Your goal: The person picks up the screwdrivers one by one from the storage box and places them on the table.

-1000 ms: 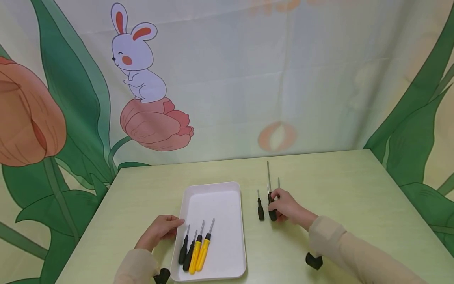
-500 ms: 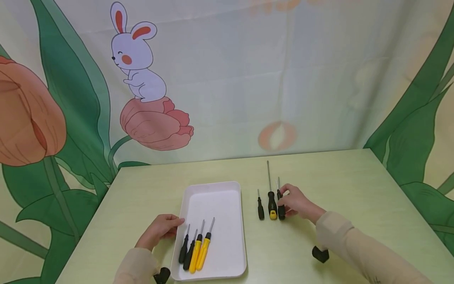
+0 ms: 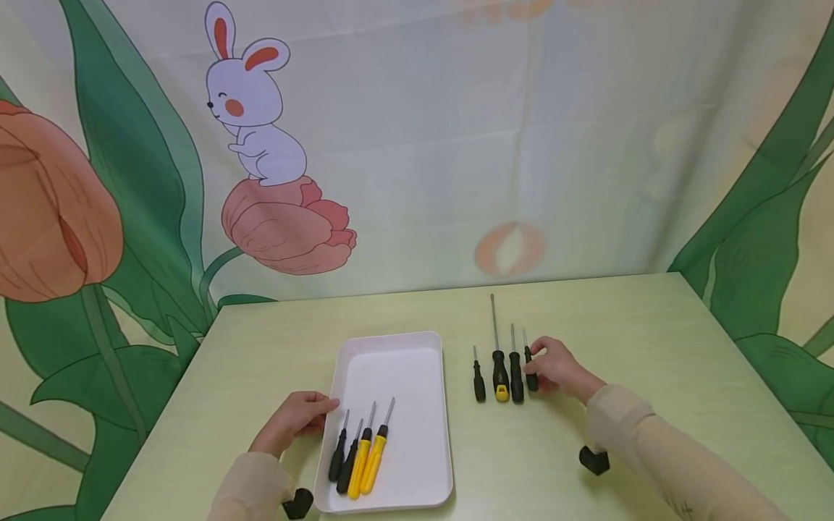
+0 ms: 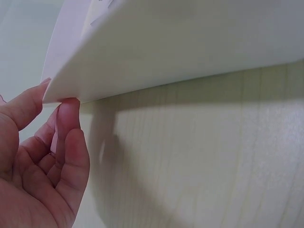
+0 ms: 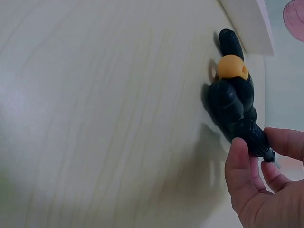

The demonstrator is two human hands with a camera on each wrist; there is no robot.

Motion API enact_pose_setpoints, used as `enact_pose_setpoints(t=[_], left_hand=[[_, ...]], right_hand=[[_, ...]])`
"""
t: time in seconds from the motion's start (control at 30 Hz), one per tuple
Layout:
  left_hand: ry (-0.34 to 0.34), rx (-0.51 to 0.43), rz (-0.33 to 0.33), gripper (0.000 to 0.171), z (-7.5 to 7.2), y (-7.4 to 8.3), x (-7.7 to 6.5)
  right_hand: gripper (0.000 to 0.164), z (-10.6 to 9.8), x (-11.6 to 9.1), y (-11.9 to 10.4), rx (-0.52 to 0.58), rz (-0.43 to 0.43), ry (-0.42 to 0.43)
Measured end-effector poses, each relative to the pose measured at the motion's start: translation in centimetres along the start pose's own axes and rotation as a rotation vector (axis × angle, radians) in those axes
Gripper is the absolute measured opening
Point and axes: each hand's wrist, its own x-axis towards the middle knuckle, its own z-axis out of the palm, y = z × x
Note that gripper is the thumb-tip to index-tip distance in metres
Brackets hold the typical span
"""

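My right hand (image 3: 559, 367) pinches a small black screwdriver (image 3: 531, 380) at the right end of a row on the table. In the right wrist view, thumb and fingers hold its dark handle (image 5: 249, 135) near the shaft end. Beside it lie a black screwdriver (image 3: 517, 380), a long-shafted one with a yellow-ended black handle (image 3: 500, 369), and a short black one (image 3: 478, 383). My left hand (image 3: 295, 420) grips the left rim of a white tray (image 3: 417, 463), thumb on top and fingers beneath, as the left wrist view shows. That tray's side (image 4: 166, 42) fills the upper part there.
Inside the tray, towards its near left, lie two black screwdrivers (image 3: 337, 457) and two yellow-handled ones (image 3: 373, 463), tips pointing away. The pale wooden table (image 3: 619, 325) ends at a printed curtain (image 3: 417, 159) behind it.
My right hand has moved rightward with the small black screwdriver, past the long screwdriver and the black one, to the row's right end. The left hand and the tray have stayed put.
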Motion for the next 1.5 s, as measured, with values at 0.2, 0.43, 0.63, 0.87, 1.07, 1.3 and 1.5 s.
enact_pose_setpoints(t=[0.2, 0.43, 0.63, 0.87, 1.07, 1.3, 1.5], left_hand=[[0.003, 0.01, -0.005, 0.027, 0.0, 0.0, 0.1], [0.001, 0.006, -0.003, 0.027, 0.1, -0.1, 0.2], [0.002, 0.008, -0.003, 0.027, 0.0, -0.2, 0.3], [0.005, 0.028, -0.005, 0.029, 0.0, -0.2, 0.4], [0.003, 0.032, -0.01, 0.03, 0.0, -0.2, 0.4], [0.0, 0.029, -0.015, 0.031, 0.0, -0.1, 0.3], [-0.001, 0.026, -0.017, 0.032, 0.0, -0.1, 0.2]], right_hand=[[0.029, -0.1, 0.6, 0.7, -0.022, 0.034, 0.021], [0.03, -0.2, 1.1, 1.0, -0.036, 0.082, 0.038], [0.029, -0.1, 1.2, 1.5, -0.008, 0.064, 0.019], [0.026, 0.0, 1.5, 1.7, -0.037, 0.059, 0.032], [0.024, 0.1, 1.6, 1.7, -0.059, 0.044, 0.043], [0.023, 0.3, 1.6, 1.6, -0.124, 0.028, 0.057], [0.024, 0.3, 1.6, 1.6, -0.164, 0.011, 0.065]])
